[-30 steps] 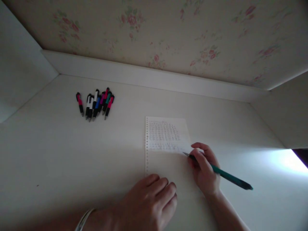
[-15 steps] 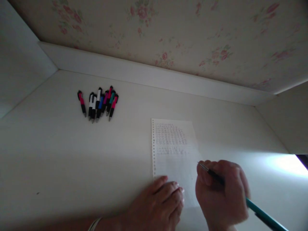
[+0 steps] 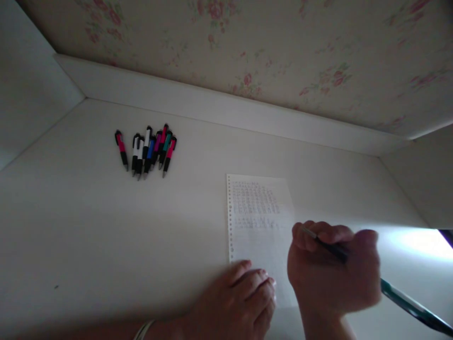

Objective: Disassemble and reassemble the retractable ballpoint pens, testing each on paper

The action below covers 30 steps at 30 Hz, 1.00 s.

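Note:
A sheet of punched loose-leaf paper (image 3: 256, 248) lies on the white surface, with rows of small handwriting across its upper half. My left hand (image 3: 242, 300) rests flat on the sheet's lower left part, fingers stretched out and slightly spread. At the sheet's right edge, my right hand (image 3: 334, 269) is closed around a green and black pen (image 3: 406, 301). The pen's metal tip points up and left, and it looks raised off the paper. Its green rear end sticks out behind the hand to the lower right; the middle is hidden by the hand.
Several click pens (image 3: 152, 151) in white, blue, purple, pink and green lie in a cluster at the back left. A lone pink pen (image 3: 121, 150) lies just left of them. A white raised border (image 3: 219, 108) and floral wallpaper (image 3: 247, 56) bound the far side.
My right hand has risen and moved a little to the right with the pen, turning slightly. My left hand stays on the sheet. The whole view has shifted slightly.

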Available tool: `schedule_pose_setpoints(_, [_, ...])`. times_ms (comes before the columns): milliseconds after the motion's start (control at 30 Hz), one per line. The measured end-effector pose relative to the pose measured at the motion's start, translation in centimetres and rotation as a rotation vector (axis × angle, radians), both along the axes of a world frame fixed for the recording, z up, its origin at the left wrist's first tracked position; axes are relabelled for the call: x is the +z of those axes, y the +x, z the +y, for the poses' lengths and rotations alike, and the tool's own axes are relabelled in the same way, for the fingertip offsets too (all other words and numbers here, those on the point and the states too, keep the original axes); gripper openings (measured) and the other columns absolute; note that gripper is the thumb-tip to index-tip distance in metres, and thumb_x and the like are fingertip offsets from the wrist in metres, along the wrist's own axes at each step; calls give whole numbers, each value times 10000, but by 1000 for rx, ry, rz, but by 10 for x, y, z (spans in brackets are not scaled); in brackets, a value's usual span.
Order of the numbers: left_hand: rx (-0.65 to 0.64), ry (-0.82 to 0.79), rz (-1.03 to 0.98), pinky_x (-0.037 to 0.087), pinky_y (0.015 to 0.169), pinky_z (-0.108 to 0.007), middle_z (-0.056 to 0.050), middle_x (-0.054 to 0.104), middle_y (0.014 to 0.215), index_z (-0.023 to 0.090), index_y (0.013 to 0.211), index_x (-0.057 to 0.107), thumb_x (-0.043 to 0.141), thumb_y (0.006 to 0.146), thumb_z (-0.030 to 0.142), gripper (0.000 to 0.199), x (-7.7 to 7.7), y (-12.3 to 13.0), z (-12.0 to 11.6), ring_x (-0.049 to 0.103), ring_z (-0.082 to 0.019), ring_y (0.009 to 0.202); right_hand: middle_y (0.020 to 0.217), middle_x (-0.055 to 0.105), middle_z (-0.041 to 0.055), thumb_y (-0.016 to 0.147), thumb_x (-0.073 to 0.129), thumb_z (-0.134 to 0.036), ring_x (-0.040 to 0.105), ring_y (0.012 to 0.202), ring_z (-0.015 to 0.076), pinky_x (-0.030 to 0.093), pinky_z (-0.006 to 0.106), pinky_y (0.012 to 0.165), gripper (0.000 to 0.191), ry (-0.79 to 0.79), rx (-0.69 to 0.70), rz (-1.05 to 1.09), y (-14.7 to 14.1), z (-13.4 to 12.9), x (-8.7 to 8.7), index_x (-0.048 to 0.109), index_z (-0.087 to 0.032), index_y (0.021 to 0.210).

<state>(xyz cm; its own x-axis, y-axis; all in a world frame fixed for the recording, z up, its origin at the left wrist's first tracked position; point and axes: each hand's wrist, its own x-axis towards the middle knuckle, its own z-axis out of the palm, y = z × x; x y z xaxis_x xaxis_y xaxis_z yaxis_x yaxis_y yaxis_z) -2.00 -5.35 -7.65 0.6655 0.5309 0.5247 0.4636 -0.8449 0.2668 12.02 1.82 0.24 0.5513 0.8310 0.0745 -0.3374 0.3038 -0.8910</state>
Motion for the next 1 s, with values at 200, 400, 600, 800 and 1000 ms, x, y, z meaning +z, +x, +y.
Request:
schedule_pose_setpoints(200, [-11, -8, -22, 375, 1115, -380, -23, 729, 1188, 142, 1083, 712, 532, 1040, 216, 200, -2, 1, 0, 608, -180, 1163, 499, 383, -82, 858, 668, -273, 284, 391, 67, 228, 238, 396, 291, -230, 7, -126, 3, 10, -7, 506, -220, 622])
schedule_pose_setpoints(400, [-20, -115, -7, 405, 1084, -349, 3, 747, 1040, 168, 998, 715, 544, 1034, 216, 181, 3, 1, 2, 637, -169, 1072, 482, 425, -102, 752, 732, -223, 355, 418, 92, 261, 216, 391, 196, -487, 225, -425, -24, 2, -40, 538, -242, 731])
schedule_pose_setpoints(600, [-59, -163, 51, 396, 1131, -336, -11, 752, 1048, 147, 1063, 711, 515, 1046, 207, 205, 11, -1, 5, 655, -167, 1012, 472, 528, -49, 738, 588, -210, 469, 473, 130, 351, 243, 442, 130, -533, 349, -913, -25, 6, -47, 591, -217, 608])
schedule_pose_setpoints(800, [-29, -104, -19, 398, 1135, -339, 9, 750, 953, 154, 1008, 722, 548, 1023, 192, 178, 7, 0, 4, 656, -164, 946, 457, 540, -43, 735, 551, -225, 490, 449, 131, 365, 241, 440, 168, -511, 325, -1041, -27, 10, -45, 580, -217, 570])
schedule_pose_setpoints(1000, [-96, -112, 82, 421, 1140, -359, -32, 761, 1111, 153, 1084, 723, 522, 1033, 226, 220, 13, -5, 7, 667, -198, 1023, 471, 578, -33, 755, 549, -233, 515, 441, 134, 374, 241, 450, 166, -515, 347, -1115, -30, 10, -43, 591, -218, 595])
